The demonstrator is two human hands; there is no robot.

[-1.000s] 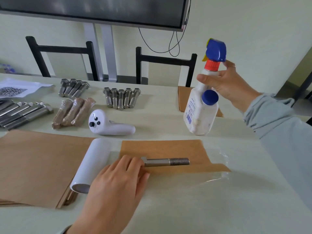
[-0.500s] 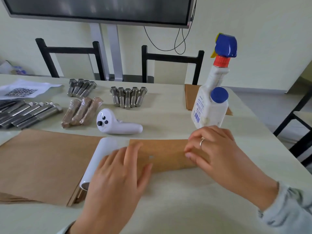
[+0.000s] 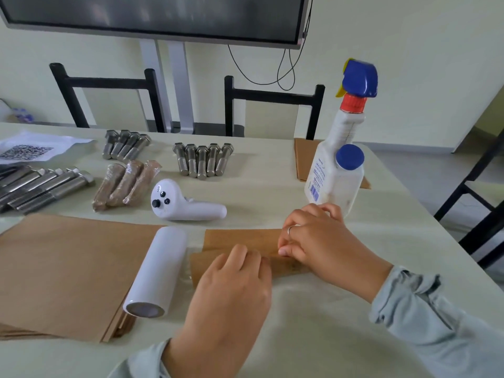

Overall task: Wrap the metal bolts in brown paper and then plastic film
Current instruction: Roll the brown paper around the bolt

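While 1.0 s ago bare on the sheet with head and thread showing, now hidden: bolt out of sight, judged to lie inside the fold of the brown paper sheet (image 3: 240,240), whose near edge has been turned over and rolled up toward the far edge. Sheet lying on a spread of plastic film (image 3: 321,304) on the counter (image 3: 272,195), just right of the white film roll (image 3: 156,271).

Left hand (image 3: 231,293) down on the roll of paper, fingers curved over it and pressing; grip neither pinching nor wrapped round, so read as apart and flat on the paper. Right hand (image 3: 324,246), a second ago up in the air holding the spray bottle (image 3: 336,170), now down at the right end of the fold, fingertips curled and pinching the paper edge; grip clamped on the paper. Bottle set back upright on the counter beyond that hand.

Meaning for the task: spraying over, paper stage begun, first turn only partly made; film stage not yet started.

Further out: three finished wrapped bolts (image 3: 125,184) left of the white controller (image 3: 185,204), a row of five bare bolts (image 3: 203,160) behind it, four more (image 3: 126,144) further left, long bolts (image 3: 41,186) at the left edge, a stack of brown sheets (image 3: 68,268) left of the roll. Plenty left unwrapped.
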